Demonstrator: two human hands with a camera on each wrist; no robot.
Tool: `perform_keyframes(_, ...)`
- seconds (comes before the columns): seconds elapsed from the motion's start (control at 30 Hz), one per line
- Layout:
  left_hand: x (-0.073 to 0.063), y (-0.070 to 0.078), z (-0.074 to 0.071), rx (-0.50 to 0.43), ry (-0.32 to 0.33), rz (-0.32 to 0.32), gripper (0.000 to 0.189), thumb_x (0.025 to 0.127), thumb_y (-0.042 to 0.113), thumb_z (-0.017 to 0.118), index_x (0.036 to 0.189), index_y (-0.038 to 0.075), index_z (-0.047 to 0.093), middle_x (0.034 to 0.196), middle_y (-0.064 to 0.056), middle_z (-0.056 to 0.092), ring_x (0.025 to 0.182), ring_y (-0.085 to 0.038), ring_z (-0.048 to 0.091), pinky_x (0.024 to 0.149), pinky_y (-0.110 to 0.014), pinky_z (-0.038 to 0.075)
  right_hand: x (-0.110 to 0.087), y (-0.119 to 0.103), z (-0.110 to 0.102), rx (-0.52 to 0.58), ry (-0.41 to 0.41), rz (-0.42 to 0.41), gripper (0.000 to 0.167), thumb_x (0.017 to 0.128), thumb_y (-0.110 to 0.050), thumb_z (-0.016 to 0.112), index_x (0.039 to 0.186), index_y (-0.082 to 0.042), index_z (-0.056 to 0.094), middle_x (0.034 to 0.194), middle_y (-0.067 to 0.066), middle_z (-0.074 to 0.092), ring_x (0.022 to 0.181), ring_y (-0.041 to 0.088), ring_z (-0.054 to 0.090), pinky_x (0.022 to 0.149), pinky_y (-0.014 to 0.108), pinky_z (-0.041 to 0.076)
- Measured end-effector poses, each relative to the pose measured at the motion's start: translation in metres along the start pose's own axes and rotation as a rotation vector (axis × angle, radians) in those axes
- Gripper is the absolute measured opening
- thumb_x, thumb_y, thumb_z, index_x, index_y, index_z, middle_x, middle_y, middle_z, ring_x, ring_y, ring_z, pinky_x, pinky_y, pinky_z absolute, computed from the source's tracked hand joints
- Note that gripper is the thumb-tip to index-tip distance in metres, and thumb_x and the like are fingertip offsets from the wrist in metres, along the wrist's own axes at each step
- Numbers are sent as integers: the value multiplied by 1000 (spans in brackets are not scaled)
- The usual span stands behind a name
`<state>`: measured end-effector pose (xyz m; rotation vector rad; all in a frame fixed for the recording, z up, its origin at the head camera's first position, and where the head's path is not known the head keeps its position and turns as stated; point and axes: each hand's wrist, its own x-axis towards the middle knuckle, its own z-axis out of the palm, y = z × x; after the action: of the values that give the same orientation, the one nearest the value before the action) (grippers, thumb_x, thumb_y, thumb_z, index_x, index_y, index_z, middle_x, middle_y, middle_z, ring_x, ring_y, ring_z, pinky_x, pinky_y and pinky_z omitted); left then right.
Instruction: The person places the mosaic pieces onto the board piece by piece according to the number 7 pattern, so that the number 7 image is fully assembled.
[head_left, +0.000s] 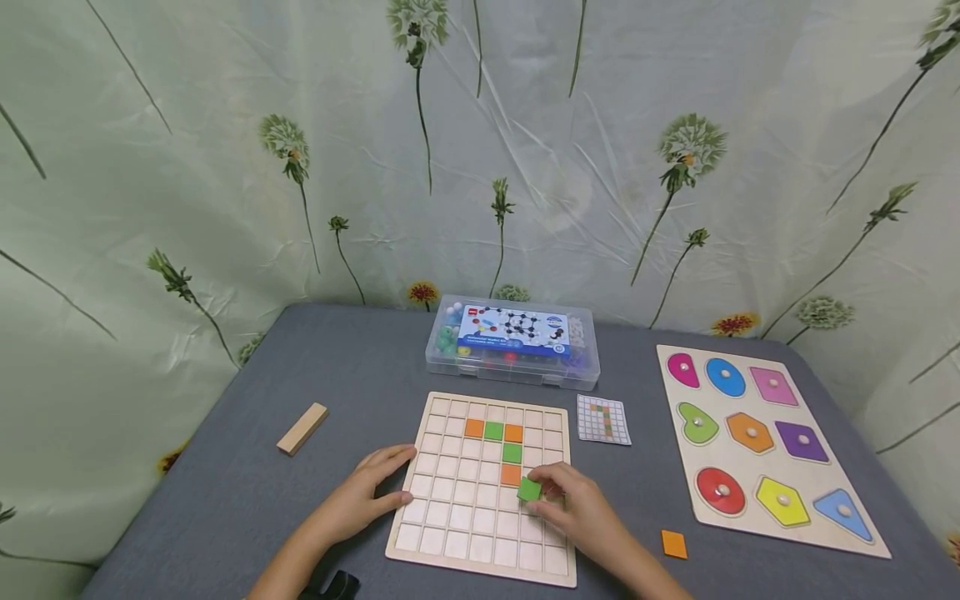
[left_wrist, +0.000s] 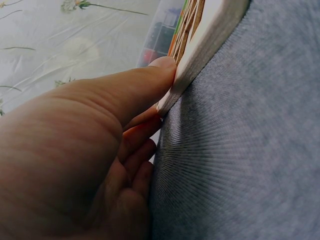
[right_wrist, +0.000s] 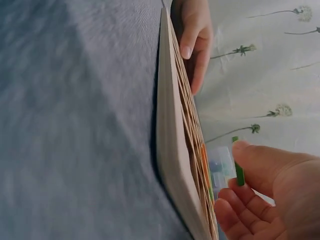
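A wooden grid board [head_left: 450, 517] lies on the table, with orange tiles [head_left: 474, 428] and green tiles [head_left: 512, 453] set in some of its squares. Along the board's left edge rests my left hand [head_left: 358, 500], its thumb [left_wrist: 145, 85] and fingers touching the rim. My right hand [head_left: 577, 508] pinches a green square tile [head_left: 528, 489] between thumb and fingers, just below the lowest orange tile in the grid. The right wrist view shows this green tile [right_wrist: 239, 162] edge-on, held above the board's surface. To the right of the board lies a loose orange tile [head_left: 674, 544].
A small pattern card [head_left: 603, 420] lies right of the board. Behind stands a clear plastic box [head_left: 513, 342] with a printed label. A shape puzzle board [head_left: 772, 450] is at the right, a wooden block [head_left: 303, 429] at the left. A black object [head_left: 341, 585] sits at the front edge.
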<state>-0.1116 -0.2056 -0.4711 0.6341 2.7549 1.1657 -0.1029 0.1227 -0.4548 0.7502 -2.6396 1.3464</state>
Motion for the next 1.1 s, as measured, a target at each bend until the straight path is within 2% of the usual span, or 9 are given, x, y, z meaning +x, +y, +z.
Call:
perform_keyframes(0.13, 0, 0, 0, 1, 1, 0, 66, 82, 42, 60, 135, 9, 41, 135, -8, 39, 124, -33, 31, 92, -55, 30, 2, 3, 7, 5, -13, -25, 27, 73, -15, 74, 98, -13, 65, 93, -11, 57, 81, 8, 53, 70, 24, 45)
perform_keyframes(0.37, 0, 0, 0, -1, 0, -1, 66, 82, 42, 60, 136, 9, 41, 135, -8, 39, 124, -34, 30, 92, -55, 30, 3, 5, 17, -44, -34, -39, 26, 75, -14, 72, 100, -14, 67, 96, -11, 55, 81, 6, 49, 67, 22, 43)
perform_keyframes(0.57, 0, 1, 0, -7, -4, -1, 66, 82, 42, 60, 136, 9, 41, 136, -8, 39, 124, -34, 30, 92, -55, 30, 4, 4, 20, -84, -20, -37, 26, 74, -15, 73, 98, -14, 65, 97, -11, 55, 91, 8, 51, 78, 27, 43)
perform_keyframes(0.67, 0, 1, 0, -11, -4, -1, 66, 82, 41, 61, 136, 9, 41, 135, -9, 39, 124, -34, 30, 92, -55, 29, 4, 4, 21, -86, -1, -44, 23, 73, -14, 74, 95, -14, 66, 95, -11, 55, 89, 8, 51, 77, 27, 43)
perform_keyframes(0.8, 0, 1, 0, -13, -5, -8, 66, 82, 41, 61, 135, 8, 41, 135, -9, 39, 124, -34, 30, 92, -55, 29, 5, 3, 23, -77, -18, -14, 22, 73, -18, 74, 94, -15, 67, 92, -12, 52, 85, 6, 48, 72, 24, 42)
perform_keyframes(0.93, 0, 2, -1, -12, -6, -19, 66, 81, 41, 61, 135, 9, 42, 135, -9, 39, 124, -34, 30, 92, -55, 29, 6, 1, 21, -52, -66, 26, 25, 75, -22, 72, 99, -16, 66, 95, -12, 52, 84, 6, 46, 69, 23, 40)
perform_keyframes(1.1, 0, 1, 0, -4, -4, -21, 66, 81, 42, 61, 135, 9, 42, 135, -8, 40, 124, -33, 31, 93, -54, 29, 5, -3, 6, 5, -95, 19, 34, 76, -22, 72, 108, -13, 62, 103, -8, 55, 87, 11, 52, 72, 26, 44)
